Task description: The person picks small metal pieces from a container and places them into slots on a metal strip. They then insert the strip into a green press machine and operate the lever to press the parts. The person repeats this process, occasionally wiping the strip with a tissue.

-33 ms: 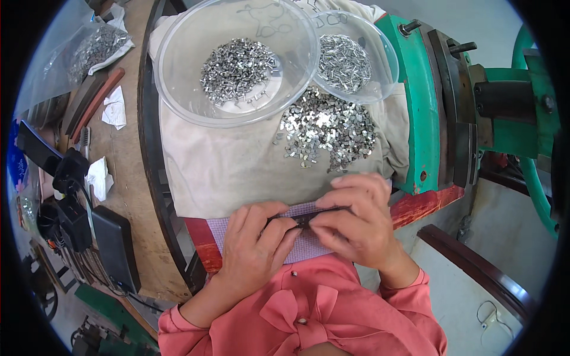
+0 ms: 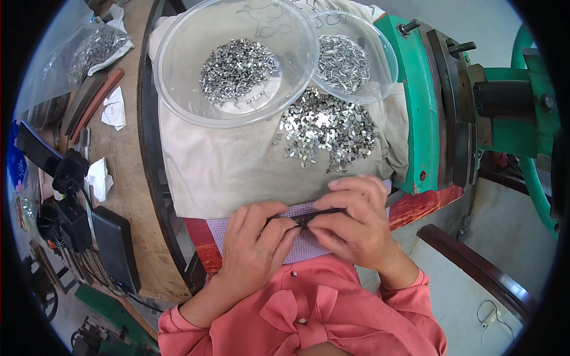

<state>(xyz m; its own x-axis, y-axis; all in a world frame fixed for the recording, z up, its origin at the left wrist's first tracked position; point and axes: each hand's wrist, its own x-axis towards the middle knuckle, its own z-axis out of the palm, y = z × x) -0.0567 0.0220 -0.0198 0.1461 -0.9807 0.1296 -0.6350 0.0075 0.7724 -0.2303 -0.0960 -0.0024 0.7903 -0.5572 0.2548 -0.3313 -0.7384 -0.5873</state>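
Note:
My left hand (image 2: 252,237) and my right hand (image 2: 356,222) are close together above the near edge of the cloth. Between them they grip a narrow dark strip-like piece (image 2: 304,219), whose ends are hidden by my fingers. Both hands are closed, with thumbs and fingertips pinching at its near side. Any small part in the fingertips is too small to make out. Beyond my right hand lies a loose heap of small flat shiny metal pieces (image 2: 329,127). Behind it stand a large clear plastic tub (image 2: 184,89) of short metal pieces and a smaller clear tub (image 2: 386,65) of thin metal pins.
A beige cloth (image 2: 225,178) lies under the tubs and heap. To the right is a green metal machine (image 2: 418,107) with protruding bolts. A wooden bench (image 2: 133,178) on the left carries a black box-shaped device (image 2: 116,246), crumpled tissue (image 2: 100,178) and a clear bag of parts (image 2: 98,53).
My right thumb and fingertips have shifted very slightly to the left along the dark strip. My left hand keeps its place, and the tubs and heap have not moved.

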